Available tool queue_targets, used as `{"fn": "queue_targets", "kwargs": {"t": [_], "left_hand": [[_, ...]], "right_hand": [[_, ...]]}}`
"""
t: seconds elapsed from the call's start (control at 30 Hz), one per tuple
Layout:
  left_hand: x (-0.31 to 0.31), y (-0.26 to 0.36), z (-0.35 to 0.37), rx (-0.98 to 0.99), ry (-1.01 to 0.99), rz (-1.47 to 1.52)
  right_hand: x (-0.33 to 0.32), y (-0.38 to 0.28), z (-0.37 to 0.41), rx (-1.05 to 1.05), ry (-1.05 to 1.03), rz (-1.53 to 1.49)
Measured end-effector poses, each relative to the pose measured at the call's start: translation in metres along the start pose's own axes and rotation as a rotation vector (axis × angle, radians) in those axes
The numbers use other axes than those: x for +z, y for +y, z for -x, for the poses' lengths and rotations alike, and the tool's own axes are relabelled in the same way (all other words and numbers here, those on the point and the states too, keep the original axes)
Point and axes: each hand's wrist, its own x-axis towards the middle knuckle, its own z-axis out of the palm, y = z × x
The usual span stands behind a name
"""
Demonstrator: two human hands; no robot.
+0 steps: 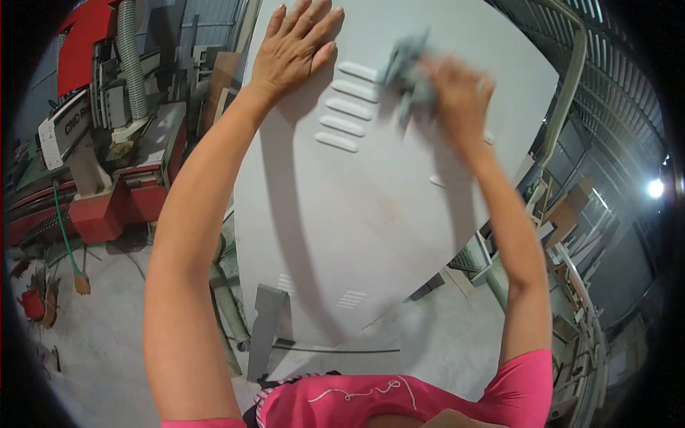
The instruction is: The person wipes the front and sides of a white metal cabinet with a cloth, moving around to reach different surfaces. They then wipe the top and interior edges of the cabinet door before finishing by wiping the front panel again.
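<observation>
We press our left hand [294, 48] flat on the big white panel [371, 214]. Our right hand [457, 93] holds a gray rag [405, 68] against the panel at the top of the frame.

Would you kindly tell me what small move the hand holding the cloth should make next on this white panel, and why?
Probably a short wipe leftward over the row of slots, I would judge. The right hand holds the grey cloth bunched just beside them, while the left hand lies flat on the white panel, fingers spread.

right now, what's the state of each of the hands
left hand: open, flat on the panel
right hand: closed on a cloth
</observation>
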Motion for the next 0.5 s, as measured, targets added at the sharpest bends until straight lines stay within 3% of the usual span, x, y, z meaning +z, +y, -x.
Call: {"fn": "queue_targets", "kwargs": {"t": [0.03,0.07,0.1,0.13,0.23,0.3,0.37,0.5], "left_hand": [[0.0,-0.001,0.001,-0.002,-0.02,-0.003],[0.0,0.0,0.002,-0.001,-0.009,0.003],[-0.001,0.0,0.002,0.001,0.003,0.008],[-0.002,0.001,0.003,-0.012,0.016,-0.012],[-0.002,-0.003,0.01,-0.112,0.086,-0.012],[0.002,-0.006,0.013,-0.135,0.084,-0.027],[0.002,-0.01,0.016,-0.097,0.091,0.028],[0.003,-0.014,0.019,-0.062,0.082,-0.007]], "right_hand": [[-0.004,0.016,-0.035,0.053,0.075,0.064],[0.013,0.041,-0.061,0.109,0.028,0.359],[0.007,0.03,-0.086,0.201,0.231,0.131],[0.011,0.034,-0.105,0.186,0.296,0.183],[0.02,-0.001,-0.103,0.192,0.294,0.133],[0.011,-0.056,-0.06,0.112,-0.017,-0.02],[0.028,-0.121,0.023,-0.166,0.002,-0.123],[0.027,-0.205,0.182,-0.601,-0.481,-0.494]]}}
